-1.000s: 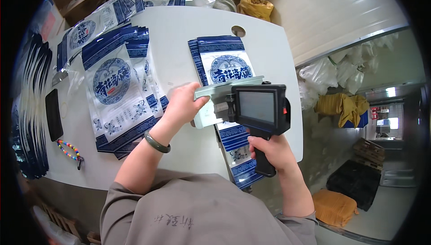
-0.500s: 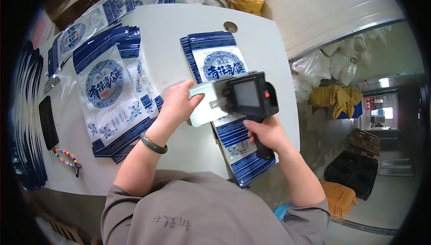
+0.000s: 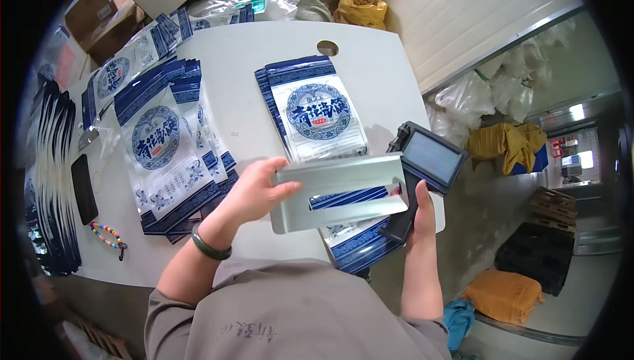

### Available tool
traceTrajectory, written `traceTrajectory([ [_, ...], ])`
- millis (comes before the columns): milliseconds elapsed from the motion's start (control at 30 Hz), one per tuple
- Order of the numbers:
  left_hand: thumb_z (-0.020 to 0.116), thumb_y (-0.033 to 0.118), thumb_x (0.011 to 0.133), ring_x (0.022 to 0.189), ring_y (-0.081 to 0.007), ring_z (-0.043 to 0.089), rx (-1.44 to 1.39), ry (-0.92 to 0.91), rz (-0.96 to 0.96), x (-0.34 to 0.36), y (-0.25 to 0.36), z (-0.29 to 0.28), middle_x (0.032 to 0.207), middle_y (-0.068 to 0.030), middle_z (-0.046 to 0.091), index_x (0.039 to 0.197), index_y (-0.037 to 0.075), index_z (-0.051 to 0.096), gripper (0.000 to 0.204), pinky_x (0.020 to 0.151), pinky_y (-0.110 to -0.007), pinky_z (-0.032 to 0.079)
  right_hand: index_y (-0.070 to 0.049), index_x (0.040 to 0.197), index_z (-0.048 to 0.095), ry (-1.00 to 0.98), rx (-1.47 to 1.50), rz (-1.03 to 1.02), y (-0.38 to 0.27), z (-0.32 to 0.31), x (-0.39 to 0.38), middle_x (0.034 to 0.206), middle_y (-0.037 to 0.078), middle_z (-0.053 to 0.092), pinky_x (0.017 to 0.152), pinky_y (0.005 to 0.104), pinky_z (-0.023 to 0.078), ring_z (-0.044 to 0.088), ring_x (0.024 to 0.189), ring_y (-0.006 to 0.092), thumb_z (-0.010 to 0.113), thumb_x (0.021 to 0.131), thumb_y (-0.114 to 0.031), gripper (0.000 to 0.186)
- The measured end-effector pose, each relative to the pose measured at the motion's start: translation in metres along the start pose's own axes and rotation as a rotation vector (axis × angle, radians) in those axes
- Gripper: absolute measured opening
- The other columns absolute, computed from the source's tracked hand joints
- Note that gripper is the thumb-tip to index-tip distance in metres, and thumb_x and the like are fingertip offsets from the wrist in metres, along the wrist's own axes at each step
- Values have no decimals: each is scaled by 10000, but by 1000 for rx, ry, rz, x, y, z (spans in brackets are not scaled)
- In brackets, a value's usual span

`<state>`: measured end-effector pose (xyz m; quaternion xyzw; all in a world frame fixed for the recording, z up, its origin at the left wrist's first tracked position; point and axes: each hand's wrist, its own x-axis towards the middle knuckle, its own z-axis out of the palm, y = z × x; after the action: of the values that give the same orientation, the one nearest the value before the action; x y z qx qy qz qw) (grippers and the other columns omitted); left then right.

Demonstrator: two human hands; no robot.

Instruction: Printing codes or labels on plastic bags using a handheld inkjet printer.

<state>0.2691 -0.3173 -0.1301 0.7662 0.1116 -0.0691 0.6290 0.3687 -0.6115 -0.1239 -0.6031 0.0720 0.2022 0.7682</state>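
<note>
My left hand [image 3: 253, 192] grips the left end of a silvery metal plate [image 3: 290, 217], thumb on top. A long slot runs through the plate, and the blue pattern beneath shows in it. The plate lies over the lower half of a stack of blue-and-white plastic packaging bags [image 3: 319, 112]. In my right hand [image 3: 422, 225] is a black handheld printer [image 3: 432, 157] with a small screen, held by its handle at the plate's right end. Its screen faces up, tilted, and my thumb points upward beside the handle. Whether printer and plate touch, I cannot tell.
More packaging bags [image 3: 155, 139] lie in an overlapping pile on the left of the white table [image 3: 370, 53]. Beside them are a black phone [image 3: 84, 188] with a beaded strap and a tall row of bags [image 3: 56, 182]. A round hole [image 3: 327, 48] pierces the table's far side.
The printer has swung off the plate to the right, its screen turning. The plate has shifted slightly toward me, and its slot now shows. My right hand has rotated around the handle.
</note>
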Motion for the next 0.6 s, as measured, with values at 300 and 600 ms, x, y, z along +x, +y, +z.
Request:
traceTrajectory([
  [300, 613, 366, 904, 640, -109, 592, 254, 288, -83, 41, 3, -7, 656, -65, 622, 820, 4, 630, 372, 577, -269, 463, 8, 1039, 588, -31, 201, 52, 25, -19, -13, 851, 97, 626, 715, 322, 532, 632, 750, 205, 680, 706, -47, 350],
  [600, 748, 347, 782, 573, -196, 594, 474, 659, -107, 99, -27, -16, 625, -108, 625, 723, 16, 605, 366, 568, -325, 477, 21, 957, 589, -41, 68, -7, 30, -21, -13, 815, 116, 617, 711, 336, 514, 614, 746, 228, 656, 710, -66, 270],
])
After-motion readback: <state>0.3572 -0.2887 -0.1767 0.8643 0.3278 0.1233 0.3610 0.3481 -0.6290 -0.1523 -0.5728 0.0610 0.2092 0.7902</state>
